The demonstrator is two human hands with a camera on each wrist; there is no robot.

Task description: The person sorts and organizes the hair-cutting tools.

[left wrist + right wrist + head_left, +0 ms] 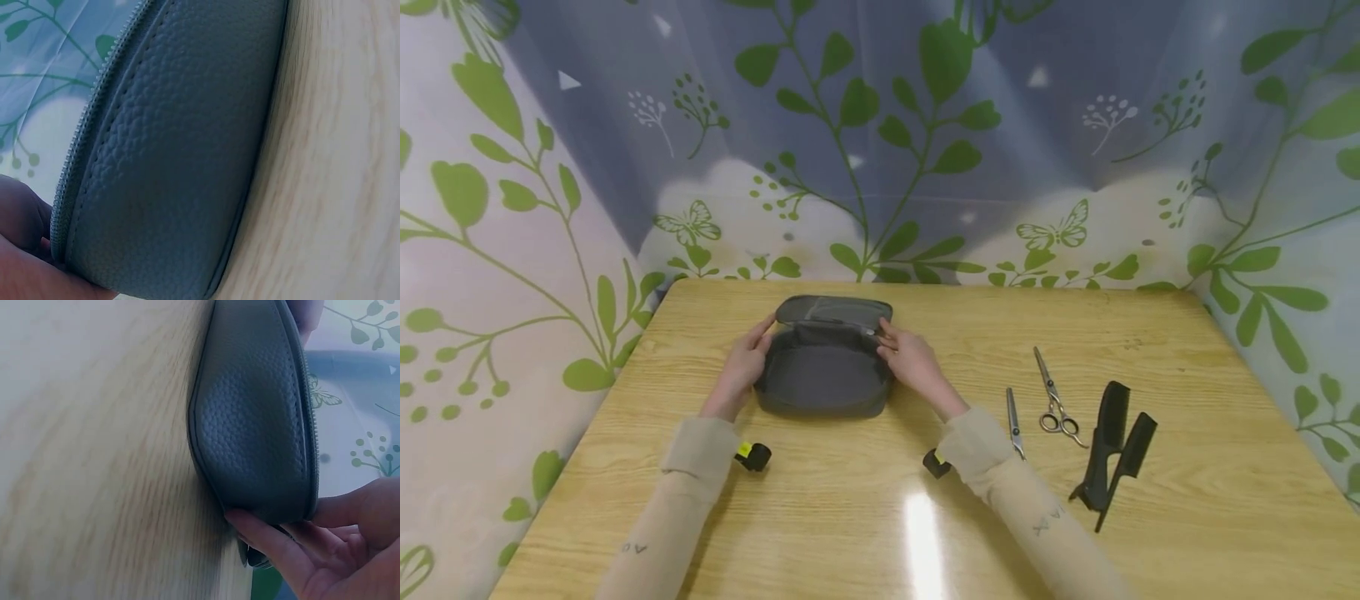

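Note:
A dark grey zippered case [820, 408] of pebbled leather stands on the table with its lid [842, 310] raised at the back, and its grey inside shows from above. My left hand [745, 362] holds its left end, thumb at the zipped rim [78, 150]. At the opposite end my right hand [913, 358] grips the right back corner, fingertips by the zip and lid edge. In the right wrist view, fingers [269, 540] of that hand lie along the case's side wall [250, 425], with the thumb at the zipped edge.
Right of the case lie silver scissors [1051, 396] and a second pair [1013, 417] partly hidden by the right sleeve. Farther right, a wide black comb [1108, 425] overlaps a slimmer tail comb [1135, 450]. A leaf-patterned curtain [865, 150] hangs behind the wooden table [820, 517].

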